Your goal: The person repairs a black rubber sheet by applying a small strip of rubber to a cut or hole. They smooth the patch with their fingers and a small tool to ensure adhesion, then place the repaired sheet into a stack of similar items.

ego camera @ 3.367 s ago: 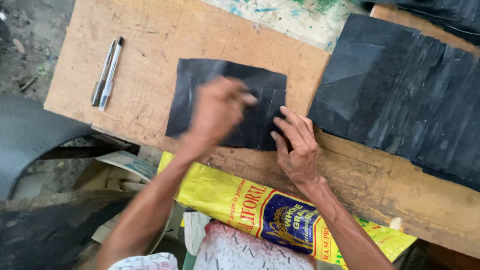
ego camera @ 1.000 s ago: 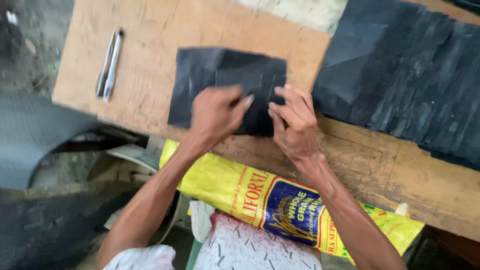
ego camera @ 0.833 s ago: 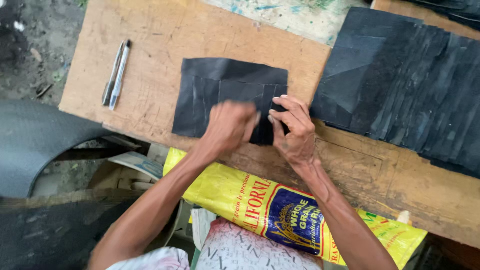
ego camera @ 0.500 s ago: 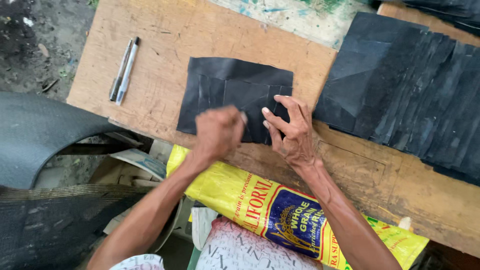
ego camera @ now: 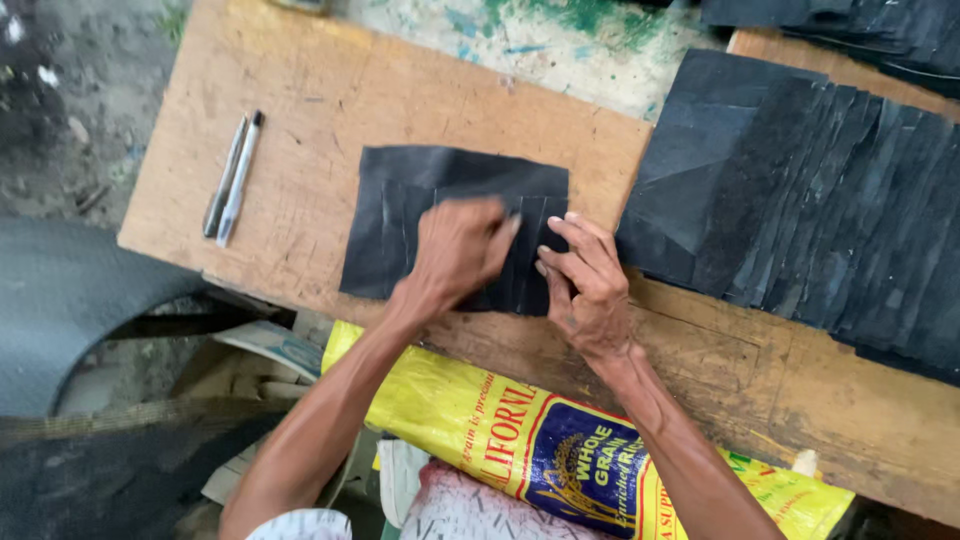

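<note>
1. Head view: you work at a worn wooden board (ego camera: 300, 130) that serves as the desk, its grain scratched and its far edge smeared with green and white paint.
2. A black rubber sheet (ego camera: 440, 190) lies flat near the middle of the near edge, with several straight cuts showing along its right part.
3. Your left hand (ego camera: 455, 250) rests on the sheet's near half with the fingers curled into a loose fist; something thin seems to poke out at the fingertips, but you cannot tell what it is.
4. Your right hand (ego camera: 590, 290) lies just beside it at the sheet's near right corner, fingers spread and pressed flat, gripping nothing.
5. A fanned stack of black rubber pieces (ego camera: 810, 200) covers the board's right side, close to the sheet but apart from it.
6. Two pens (ego camera: 232, 175) lie side by side near the left edge, well apart from the sheet.
7. A yellow printed sack (ego camera: 540, 450) spreads below the near edge, across your lap.
8. Left of the board, a curved dark grey panel (ego camera: 70, 300) sits over bare, littered ground (ego camera: 60, 90).
</note>
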